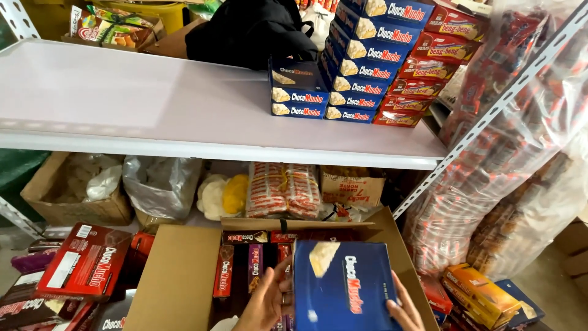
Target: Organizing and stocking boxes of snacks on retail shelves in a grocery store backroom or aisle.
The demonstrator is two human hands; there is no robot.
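Both hands, the left hand (264, 301) and right hand (405, 311), clasp a blue snack box (343, 285) by its sides, fingers pressed flat, just above the open cardboard carton (177, 276) near the camera, while the white shelf (153, 104) beyond lies mostly bare left of the stacked blue boxes (361, 67).

At the bottom centre of the frame, both hands hold a dark blue snack box (343, 285): the left hand (264, 301) grips its left edge, the right hand (404, 309) its lower right corner. The box sits just above an open cardboard carton (177, 276) packed with upright red and brown boxes. In the upper half, a white shelf (153, 104) carries stacked blue boxes (361, 61) beside stacked red boxes (422, 73), upper right.
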